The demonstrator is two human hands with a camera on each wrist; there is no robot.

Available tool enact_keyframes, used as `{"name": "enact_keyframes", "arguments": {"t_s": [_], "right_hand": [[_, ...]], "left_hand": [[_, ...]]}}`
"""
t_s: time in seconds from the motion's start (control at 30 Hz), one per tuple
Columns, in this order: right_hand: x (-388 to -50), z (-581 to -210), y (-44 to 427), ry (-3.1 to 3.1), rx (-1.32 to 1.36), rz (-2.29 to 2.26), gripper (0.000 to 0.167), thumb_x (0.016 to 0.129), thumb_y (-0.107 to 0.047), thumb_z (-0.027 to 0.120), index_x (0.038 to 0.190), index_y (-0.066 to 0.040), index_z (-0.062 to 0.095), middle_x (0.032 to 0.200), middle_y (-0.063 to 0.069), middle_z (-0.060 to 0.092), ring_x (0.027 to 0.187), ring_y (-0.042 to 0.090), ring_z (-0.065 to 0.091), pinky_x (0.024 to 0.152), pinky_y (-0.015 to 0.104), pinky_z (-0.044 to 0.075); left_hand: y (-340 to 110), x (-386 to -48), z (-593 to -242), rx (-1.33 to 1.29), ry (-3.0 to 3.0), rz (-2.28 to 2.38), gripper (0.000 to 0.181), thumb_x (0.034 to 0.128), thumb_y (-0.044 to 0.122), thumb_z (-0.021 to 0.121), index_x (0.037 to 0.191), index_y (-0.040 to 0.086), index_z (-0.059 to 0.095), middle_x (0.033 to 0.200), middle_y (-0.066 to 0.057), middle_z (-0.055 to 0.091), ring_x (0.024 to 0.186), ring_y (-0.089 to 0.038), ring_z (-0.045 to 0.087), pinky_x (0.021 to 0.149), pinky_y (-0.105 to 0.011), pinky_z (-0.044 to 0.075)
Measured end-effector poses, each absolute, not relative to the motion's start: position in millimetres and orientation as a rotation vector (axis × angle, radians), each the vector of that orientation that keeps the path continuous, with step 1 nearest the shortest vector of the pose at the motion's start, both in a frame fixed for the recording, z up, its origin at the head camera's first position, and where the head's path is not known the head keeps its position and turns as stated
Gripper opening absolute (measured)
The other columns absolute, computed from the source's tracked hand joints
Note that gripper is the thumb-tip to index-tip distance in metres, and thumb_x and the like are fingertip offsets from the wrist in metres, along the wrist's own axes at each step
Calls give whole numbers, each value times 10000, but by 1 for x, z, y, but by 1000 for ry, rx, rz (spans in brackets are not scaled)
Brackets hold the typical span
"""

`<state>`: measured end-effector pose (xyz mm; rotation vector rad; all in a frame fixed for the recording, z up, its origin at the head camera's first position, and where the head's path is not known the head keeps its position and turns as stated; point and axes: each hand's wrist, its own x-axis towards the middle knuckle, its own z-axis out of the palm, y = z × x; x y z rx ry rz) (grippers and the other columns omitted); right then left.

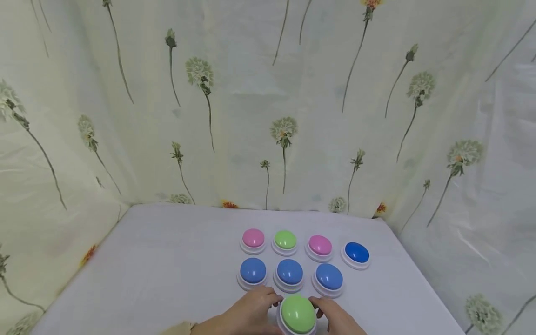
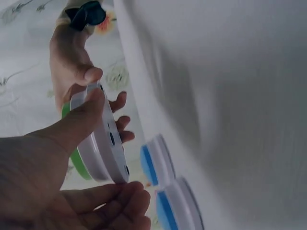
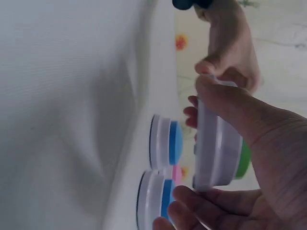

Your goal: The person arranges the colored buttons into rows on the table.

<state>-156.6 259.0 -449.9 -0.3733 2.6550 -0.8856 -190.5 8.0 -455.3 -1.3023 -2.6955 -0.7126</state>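
Both hands grip a round push button with a green dome and a white base, near the table's front edge. My left hand has its left side and my right hand its right. In the left wrist view the thumb lies along the white base, and its underside with small dark spots partly shows. The right wrist view has the button lifted off the table, thumb and fingers around its rim. Just beyond it stand three blue buttons in a row: left, middle and right.
Behind the blue row stand a pink button, a green button, another pink button and a darker blue button. They sit on a white-covered table. A flower-patterned curtain encloses its back and sides.
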Motion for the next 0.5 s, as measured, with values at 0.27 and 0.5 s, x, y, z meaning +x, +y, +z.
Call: {"name": "enact_keyframes", "arguments": {"t_s": [0.27, 0.5], "right_hand": [[-151, -469, 282, 2697, -380, -767, 774, 718, -517, 792, 1265, -35, 532, 1129, 22, 507, 905, 149, 530, 751, 360, 530], [-147, -485, 295, 2783, -352, -702, 777, 722, -524, 786, 1250, -7, 546, 1063, 8, 484, 832, 60, 479, 732, 294, 518]], "left_hand": [[40, -186, -484, -1308, -2713, -392, 576, 669, 477, 830, 1103, 124, 694, 934, 85, 627, 847, -16, 528, 734, -166, 457], [61, -186, -493, -1319, -2707, -238, 514, 700, 479, 800, 1086, 160, 686, 919, 82, 598, 831, -33, 497, 681, -168, 424]]}}
